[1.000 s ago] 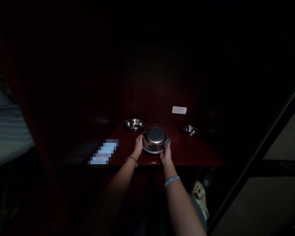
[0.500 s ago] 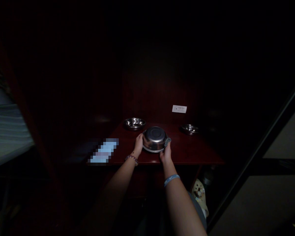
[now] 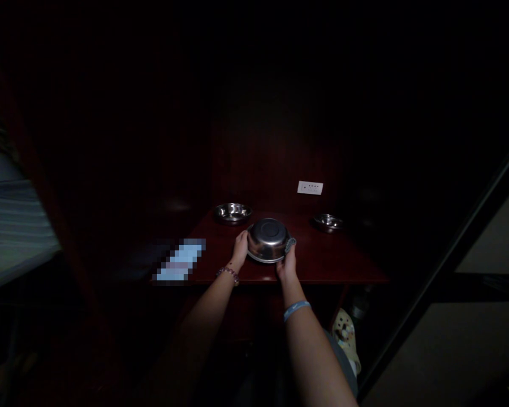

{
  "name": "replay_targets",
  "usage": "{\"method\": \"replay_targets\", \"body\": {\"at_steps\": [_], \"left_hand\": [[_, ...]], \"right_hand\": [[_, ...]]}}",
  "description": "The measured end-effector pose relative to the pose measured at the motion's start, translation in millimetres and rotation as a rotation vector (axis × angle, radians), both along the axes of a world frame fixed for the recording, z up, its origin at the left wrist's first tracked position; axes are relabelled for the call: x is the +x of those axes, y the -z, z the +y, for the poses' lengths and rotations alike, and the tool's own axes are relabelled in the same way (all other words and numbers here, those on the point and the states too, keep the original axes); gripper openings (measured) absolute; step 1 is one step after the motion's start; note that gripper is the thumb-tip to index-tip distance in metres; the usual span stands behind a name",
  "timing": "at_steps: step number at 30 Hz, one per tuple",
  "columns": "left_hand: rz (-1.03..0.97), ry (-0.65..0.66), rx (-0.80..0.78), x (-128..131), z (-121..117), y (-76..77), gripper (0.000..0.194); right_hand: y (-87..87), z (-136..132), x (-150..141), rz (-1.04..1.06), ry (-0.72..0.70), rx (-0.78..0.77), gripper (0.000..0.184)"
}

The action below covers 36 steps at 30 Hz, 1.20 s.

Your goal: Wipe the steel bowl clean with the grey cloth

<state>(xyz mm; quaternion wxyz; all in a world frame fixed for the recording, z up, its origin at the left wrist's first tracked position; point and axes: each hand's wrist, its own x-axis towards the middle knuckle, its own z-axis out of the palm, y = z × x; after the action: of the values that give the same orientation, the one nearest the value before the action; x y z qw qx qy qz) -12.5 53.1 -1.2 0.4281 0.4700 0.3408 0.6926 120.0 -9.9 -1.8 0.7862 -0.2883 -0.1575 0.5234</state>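
Steel bowl (image 3: 268, 239), base up, clasped between my hands — left hand (image 3: 240, 249) at side, right hand (image 3: 287, 265) with cloth (image 3: 290, 243) — not yet released. Beyond grip I see larger dish (image 3: 233, 213) leftward, smaller dish (image 3: 328, 223) rightward, both unheld.

Shiny metal bowl (image 3: 268, 242) — upside down, over red tabletop (image 3: 326, 263), grey cloth (image 3: 290, 244) bunched at its right

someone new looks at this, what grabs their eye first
Probably the upturned metal bowl, gripped at its sides by the left hand and right hand, with a grayish cloth at the right hand. Next, the white socket plate on the dark wall behind, and two shiny bowls farther back on the red tabletop, one toward each side.
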Motion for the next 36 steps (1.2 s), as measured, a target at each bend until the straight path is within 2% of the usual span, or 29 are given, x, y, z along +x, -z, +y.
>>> {"method": "replay_targets", "body": {"at_steps": [11, 27, 36], "left_hand": [[0.055, -0.013, 0.015, -0.6, 2.7, 3.2, 0.025], [0.002, 0.012, -0.006, 0.1, -1.5, -0.3, 0.028], [-0.051, 0.034, -0.047, 1.6, 2.2, 1.3, 0.029]], "right_hand": [[1.4, 2.5, 0.5, 0.012, 0.014, 0.002, 0.046], [4.8, 5.9, -0.6, -0.005, 0.026, 0.031, 0.048], [5.8, 6.9, -1.0, 0.039, 0.048, -0.009, 0.045]]}}
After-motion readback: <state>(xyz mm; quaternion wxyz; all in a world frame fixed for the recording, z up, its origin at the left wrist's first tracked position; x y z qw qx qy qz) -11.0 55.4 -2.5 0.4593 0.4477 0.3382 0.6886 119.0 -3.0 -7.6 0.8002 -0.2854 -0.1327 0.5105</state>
